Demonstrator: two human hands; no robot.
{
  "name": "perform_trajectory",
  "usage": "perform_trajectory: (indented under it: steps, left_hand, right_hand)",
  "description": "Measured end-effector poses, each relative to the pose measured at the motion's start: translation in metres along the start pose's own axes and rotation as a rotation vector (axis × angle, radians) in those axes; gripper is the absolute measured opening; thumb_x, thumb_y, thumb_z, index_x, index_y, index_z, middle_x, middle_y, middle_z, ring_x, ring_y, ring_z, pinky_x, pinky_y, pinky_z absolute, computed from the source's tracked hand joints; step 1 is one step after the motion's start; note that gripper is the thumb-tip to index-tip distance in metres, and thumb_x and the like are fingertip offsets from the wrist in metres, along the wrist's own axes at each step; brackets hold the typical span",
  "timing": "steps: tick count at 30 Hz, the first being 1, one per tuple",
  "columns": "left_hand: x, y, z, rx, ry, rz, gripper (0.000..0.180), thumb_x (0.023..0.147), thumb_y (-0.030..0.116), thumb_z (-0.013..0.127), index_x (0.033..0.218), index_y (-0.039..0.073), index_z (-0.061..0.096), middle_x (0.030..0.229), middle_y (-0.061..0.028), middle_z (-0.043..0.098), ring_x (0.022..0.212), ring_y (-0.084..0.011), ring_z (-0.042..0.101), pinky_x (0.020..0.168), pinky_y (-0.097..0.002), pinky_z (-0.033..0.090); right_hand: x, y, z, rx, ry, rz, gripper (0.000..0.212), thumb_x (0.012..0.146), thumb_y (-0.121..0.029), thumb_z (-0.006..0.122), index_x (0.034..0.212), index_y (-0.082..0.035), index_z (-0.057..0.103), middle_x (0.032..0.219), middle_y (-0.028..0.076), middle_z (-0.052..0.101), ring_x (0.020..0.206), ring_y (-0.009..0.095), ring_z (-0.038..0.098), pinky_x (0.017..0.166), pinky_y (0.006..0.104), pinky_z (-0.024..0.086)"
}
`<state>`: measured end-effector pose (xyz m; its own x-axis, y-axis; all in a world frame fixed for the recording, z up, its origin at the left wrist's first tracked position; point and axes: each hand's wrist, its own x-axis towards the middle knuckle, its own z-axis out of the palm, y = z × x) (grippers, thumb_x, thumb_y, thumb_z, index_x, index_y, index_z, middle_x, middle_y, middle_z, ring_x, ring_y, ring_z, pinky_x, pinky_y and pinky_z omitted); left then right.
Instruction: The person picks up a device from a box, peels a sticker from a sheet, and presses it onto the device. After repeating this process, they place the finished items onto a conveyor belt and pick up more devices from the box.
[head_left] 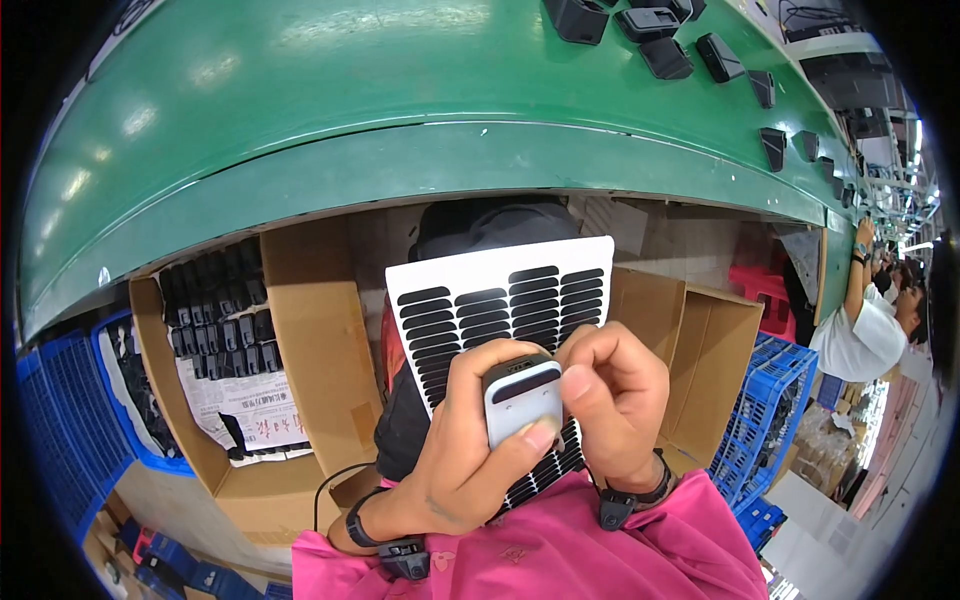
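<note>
My left hand (462, 455) is wrapped around a small pale grey device (523, 402) with a dark rounded window and a black top end. Its thumb presses on the lower front of the casing. Close against the device's right edge is my right hand (622, 405), its fingers curled and the thumb tip drawn toward the index finger. Whatever lies between those fingertips is hidden. Under both hands, a white sheet (480, 262) with columns of black rounded strips rests on my lap, some of its strips covered by my hands.
A green workbench (400, 80) runs across the front, with several black plastic housings (665, 58) at its far right. Left stands a cardboard box (320, 350) holding rows of black parts on newspaper; right, another cardboard box (715, 350), a blue crate (765, 410) and a seated co-worker (865, 335).
</note>
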<state>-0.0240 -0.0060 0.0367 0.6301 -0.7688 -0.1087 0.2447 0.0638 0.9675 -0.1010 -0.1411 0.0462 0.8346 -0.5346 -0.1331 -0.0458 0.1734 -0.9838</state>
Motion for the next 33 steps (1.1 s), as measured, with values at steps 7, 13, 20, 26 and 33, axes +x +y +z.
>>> perform_trajectory:
  steps: [7,13,20,26,33]
  left_hand:
    - [0.002,-0.002,-0.002,-0.438,-0.03,-0.224,0.051,0.084,0.014,0.054,0.126,-0.002,0.031,0.103,-0.0175,0.052,0.089,-0.0199,0.054,0.078,-0.0338,0.048]
    - [-0.002,0.006,-0.015,-0.32,0.027,-0.229,0.05,0.09,0.016,0.05,0.131,-0.002,0.028,0.112,-0.0163,0.05,0.098,-0.0179,0.054,0.084,-0.0294,0.044]
    - [-0.016,-0.019,-0.035,-0.071,-0.024,0.229,0.051,0.097,0.023,0.044,0.134,-0.005,0.024,0.13,-0.0356,0.033,0.096,-0.0455,0.056,0.083,-0.0452,0.046]
    - [-0.039,-0.011,-0.052,0.494,0.316,0.328,0.083,0.077,0.047,0.068,0.144,0.013,0.033,0.129,-0.0205,0.04,0.099,-0.035,0.056,0.079,-0.0401,0.051]
    - [-0.06,-0.007,-0.097,0.803,0.206,0.415,0.06,0.076,0.021,0.071,0.131,0.017,0.048,0.108,-0.0123,0.05,0.075,-0.029,0.062,0.061,-0.0374,0.053]
  right_hand:
    - [0.003,-0.003,0.001,-0.023,-0.084,-0.02,0.014,0.096,-0.007,0.048,0.088,0.004,0.052,0.077,0.007,0.058,0.059,0.008,0.055,0.052,0.0212,0.046]
    - [0.009,-0.011,0.007,-0.528,-0.124,-0.293,0.03,0.078,0.003,0.057,0.108,0.004,0.063,0.094,0.016,0.06,0.074,0.02,0.06,0.064,0.0277,0.048]
    - [0.01,-0.008,0.02,-0.932,-0.472,-0.437,0.074,0.061,-0.046,0.08,0.115,0.001,0.059,0.113,0.021,0.057,0.099,0.036,0.058,0.084,0.0405,0.047]
    - [0.0,0.004,0.053,-0.271,-0.228,0.074,0.069,0.078,-0.04,0.072,0.12,0.01,0.051,0.109,0.01,0.057,0.1,0.018,0.056,0.088,0.0306,0.044]
    - [0.014,0.003,0.076,-0.576,-0.632,0.171,0.049,0.071,-0.038,0.073,0.091,0.005,0.059,0.073,0.004,0.056,0.065,0.013,0.05,0.059,0.026,0.041]
